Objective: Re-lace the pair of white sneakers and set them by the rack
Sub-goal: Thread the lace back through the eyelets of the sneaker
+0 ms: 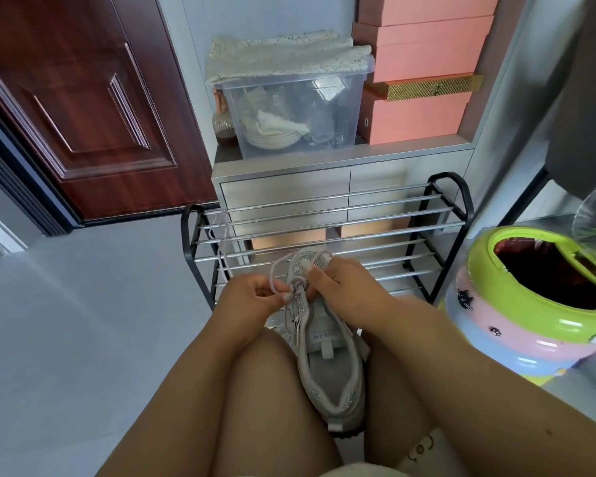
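Observation:
A white sneaker (327,366) rests between my knees, toe pointing away toward the shoe rack (324,232). My left hand (252,297) pinches the pale lace (276,270) close to the lowest eyelets. My right hand (341,287) grips the toe end of the sneaker, thumb on the mesh. A loop of the lace arcs above the toe. A second lace (222,242) hangs from the rack's left end. Part of another white sneaker (284,333) peeks out under my left wrist, mostly hidden.
A grey drawer cabinet (283,191) stands behind the rack, with a clear plastic bin (289,108) and pink boxes (424,67) on top. A green, pink and blue round bin (530,304) sits at right. A dark red door (83,108) is at left, above grey floor.

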{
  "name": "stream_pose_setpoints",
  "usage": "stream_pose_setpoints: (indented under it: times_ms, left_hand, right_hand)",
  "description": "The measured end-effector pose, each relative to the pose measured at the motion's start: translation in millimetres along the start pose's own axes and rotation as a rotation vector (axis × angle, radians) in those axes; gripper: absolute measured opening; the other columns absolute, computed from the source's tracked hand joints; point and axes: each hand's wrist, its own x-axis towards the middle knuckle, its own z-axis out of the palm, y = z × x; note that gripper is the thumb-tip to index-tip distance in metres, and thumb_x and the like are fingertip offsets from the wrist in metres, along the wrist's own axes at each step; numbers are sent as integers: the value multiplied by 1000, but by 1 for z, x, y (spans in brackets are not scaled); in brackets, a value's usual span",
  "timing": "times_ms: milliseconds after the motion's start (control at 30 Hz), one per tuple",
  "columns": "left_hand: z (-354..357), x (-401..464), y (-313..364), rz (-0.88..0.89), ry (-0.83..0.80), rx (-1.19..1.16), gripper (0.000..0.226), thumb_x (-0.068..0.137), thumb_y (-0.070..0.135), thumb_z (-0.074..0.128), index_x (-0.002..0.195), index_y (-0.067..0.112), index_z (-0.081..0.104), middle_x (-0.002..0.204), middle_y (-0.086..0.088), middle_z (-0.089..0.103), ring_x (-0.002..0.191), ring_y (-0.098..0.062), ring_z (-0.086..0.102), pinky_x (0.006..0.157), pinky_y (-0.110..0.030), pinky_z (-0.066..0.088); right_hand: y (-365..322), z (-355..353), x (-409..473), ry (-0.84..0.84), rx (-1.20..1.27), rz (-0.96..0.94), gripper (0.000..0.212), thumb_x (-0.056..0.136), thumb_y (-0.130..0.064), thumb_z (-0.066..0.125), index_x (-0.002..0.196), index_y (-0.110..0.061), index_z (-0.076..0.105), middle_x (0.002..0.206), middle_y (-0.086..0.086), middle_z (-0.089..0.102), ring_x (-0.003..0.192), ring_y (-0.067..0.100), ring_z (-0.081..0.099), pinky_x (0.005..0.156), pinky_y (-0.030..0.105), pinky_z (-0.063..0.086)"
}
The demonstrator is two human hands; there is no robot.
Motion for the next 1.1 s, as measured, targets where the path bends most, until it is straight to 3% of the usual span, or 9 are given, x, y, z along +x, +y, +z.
stream_pose_setpoints:
  times_ms: [233, 333, 633, 700, 800, 867, 967, 1100]
  left_hand:
    - [2, 0, 0, -13, -1, 73, 2, 81, 9, 74, 82, 11, 75, 74, 0, 73, 63, 2, 66, 60, -6, 47]
    - [3, 1, 2, -10, 8, 120, 6, 81, 14, 74, 77, 17, 73, 74, 1, 72, 65, -4, 65, 66, -15, 50]
    - [13, 4, 7, -37, 15, 152, 10, 79, 17, 76, 75, 22, 69, 75, 1, 71, 70, -14, 66, 75, -37, 55]
    - [14, 4, 6, -52, 5, 138, 10, 79, 17, 76, 76, 20, 68, 74, -1, 70, 71, -17, 67, 74, -39, 57]
    - [14, 5, 5, -68, -10, 130, 14, 79, 19, 77, 71, 22, 67, 71, 1, 70, 67, -14, 65, 73, -39, 56]
    - [15, 5, 5, -80, -21, 131, 16, 79, 21, 77, 68, 24, 66, 68, 3, 68, 63, -11, 62, 70, -36, 55]
    - [14, 4, 6, -105, -31, 100, 15, 81, 23, 75, 69, 23, 66, 69, -1, 68, 62, -13, 59, 66, -34, 53]
    - [14, 2, 10, -127, -62, 122, 20, 89, 33, 64, 71, 24, 67, 79, -9, 72, 67, -17, 60, 70, -38, 54]
  right_hand:
    - [0, 0, -1, -3, 94, 16, 76, 91, -63, 22, 69, -10, 71, 81, 6, 66, 81, 16, 58, 80, 31, 46]
    - [1, -3, -2, -30, 209, 72, 55, 97, -52, 31, 67, -24, 67, 79, -1, 59, 79, 15, 56, 78, 30, 44]
    - [3, -5, 3, -142, 240, 164, 35, 96, -30, 50, 74, -11, 68, 73, -6, 59, 71, 11, 56, 68, 26, 45]
    - [5, -7, 3, -187, 234, 203, 33, 94, -27, 55, 63, -22, 65, 60, -13, 58, 61, 1, 53, 59, 16, 39]
    - [6, -10, 3, -267, 207, 235, 44, 90, -33, 62, 46, -29, 58, 52, -11, 51, 54, 2, 46, 55, 18, 33]
    - [4, -13, 1, -311, 192, 232, 27, 85, -41, 66, 62, -27, 66, 63, -7, 54, 60, 6, 49, 57, 19, 36]
    - [5, -16, 0, -332, 246, 240, 32, 78, -47, 71, 85, -16, 75, 73, -4, 63, 70, 8, 55, 64, 19, 43]
    - [4, -17, 1, -307, 293, 288, 29, 81, -50, 68, 72, -21, 71, 56, -13, 57, 51, -3, 53, 54, 14, 39]
